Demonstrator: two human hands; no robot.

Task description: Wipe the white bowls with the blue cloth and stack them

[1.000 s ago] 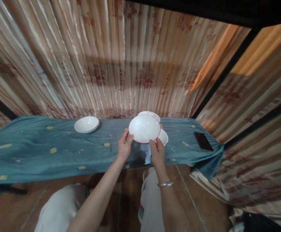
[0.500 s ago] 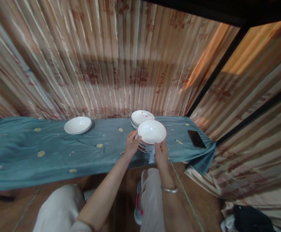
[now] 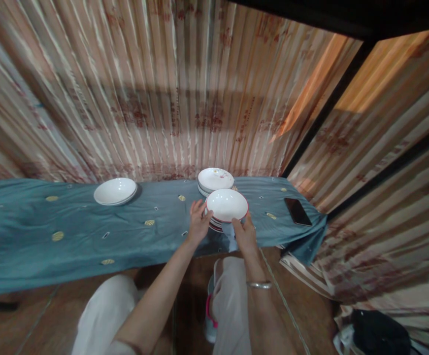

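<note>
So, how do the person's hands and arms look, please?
The left hand and right hand wear no gloves. A shiny, silvery bangle circles the right wrist; the left wrist shows none. A pale sleeve edge shows near the left elbow.

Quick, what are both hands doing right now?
Left hand: open, beside the red-rimmed bowl.
Right hand: closed on that bowl's rim.

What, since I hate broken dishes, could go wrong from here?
The red-rimmed bowl might slip: the left hand looks loosely spread at its rim. It could also knock the floral-topped stack close behind. The pale cloth beside the right hand might snag if that hand moves.
</note>
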